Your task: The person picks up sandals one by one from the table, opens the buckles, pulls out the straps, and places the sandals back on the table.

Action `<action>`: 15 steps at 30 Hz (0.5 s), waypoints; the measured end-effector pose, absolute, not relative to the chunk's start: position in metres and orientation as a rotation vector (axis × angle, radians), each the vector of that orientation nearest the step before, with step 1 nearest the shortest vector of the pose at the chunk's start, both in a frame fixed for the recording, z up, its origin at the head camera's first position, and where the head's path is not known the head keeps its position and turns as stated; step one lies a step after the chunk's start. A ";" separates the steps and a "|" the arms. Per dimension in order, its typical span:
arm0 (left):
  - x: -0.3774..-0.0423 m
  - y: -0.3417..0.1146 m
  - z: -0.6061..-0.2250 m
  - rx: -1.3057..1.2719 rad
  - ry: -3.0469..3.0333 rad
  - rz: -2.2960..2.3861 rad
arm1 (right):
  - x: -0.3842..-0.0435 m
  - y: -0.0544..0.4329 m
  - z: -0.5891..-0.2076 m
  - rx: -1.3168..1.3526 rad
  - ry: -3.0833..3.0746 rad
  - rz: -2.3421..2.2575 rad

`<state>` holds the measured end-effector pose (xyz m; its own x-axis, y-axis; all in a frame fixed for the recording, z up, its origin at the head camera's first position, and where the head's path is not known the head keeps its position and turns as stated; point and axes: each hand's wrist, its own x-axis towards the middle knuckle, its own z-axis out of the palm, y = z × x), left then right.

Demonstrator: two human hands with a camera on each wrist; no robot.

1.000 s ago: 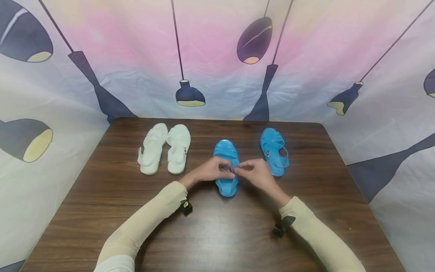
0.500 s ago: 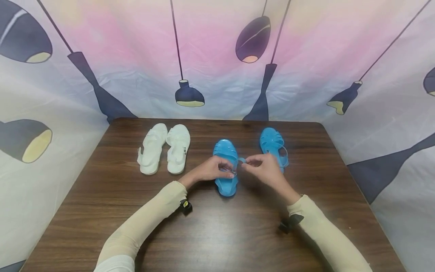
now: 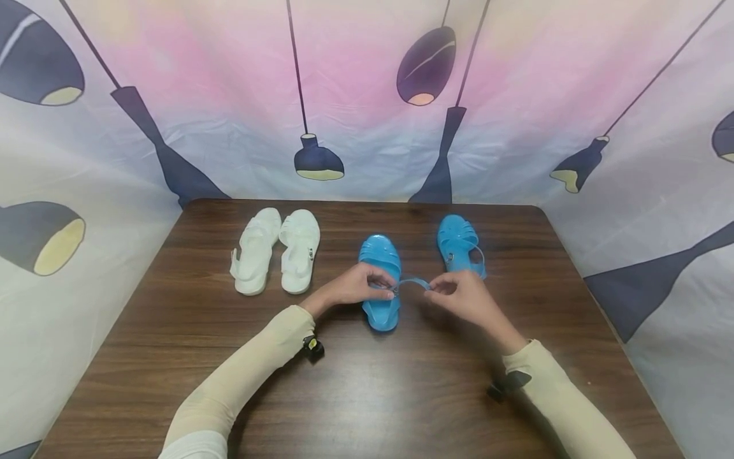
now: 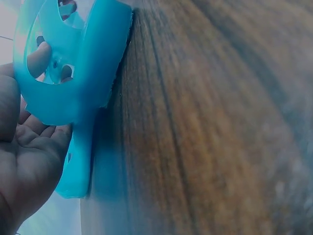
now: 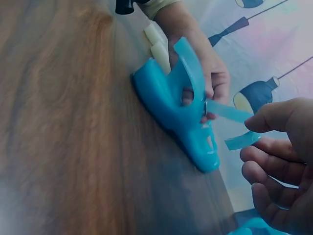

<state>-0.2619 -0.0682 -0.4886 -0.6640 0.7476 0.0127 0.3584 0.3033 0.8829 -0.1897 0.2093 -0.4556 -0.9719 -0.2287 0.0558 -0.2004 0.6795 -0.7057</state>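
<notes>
A blue jelly sandal lies near the middle of the table, toe pointing away. My left hand reaches over it from the left and grips its side at the small metal buckle, thumb through the sandal's opening in the left wrist view. Off to the right of that sandal, my right hand pinches the thin blue ankle strap between thumb and index finger. The strap bows out from the buckle, its tip poking past the fingers. Part of the sandal is hidden under my left hand.
The other blue sandal stands behind my right hand, its heel partly covered. A pair of white sandals, one left and one right, sits at the back left of the wooden table. A printed curtain hangs behind.
My right hand has drawn away to the right, pulling the strap out from the buckle into a longer arc. My left hand and the sandal have stayed in place.
</notes>
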 end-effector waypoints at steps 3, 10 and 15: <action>-0.263 -0.069 -0.488 0.982 2.165 1.322 | -0.188 0.212 -0.460 -0.341 2.840 -1.161; -0.265 -0.071 -0.489 0.994 2.147 1.328 | -0.184 0.218 -0.474 -0.337 2.846 -1.150; -0.265 -0.073 -0.488 0.971 2.139 1.327 | -0.184 0.219 -0.476 -0.337 2.818 -1.150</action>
<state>-0.2649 -0.0725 -0.4881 -0.6564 0.7544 -0.0036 0.3318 0.2930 0.8967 -0.1843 0.2188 -0.4759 -0.9726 -0.2322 0.0091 -0.1723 0.6943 -0.6988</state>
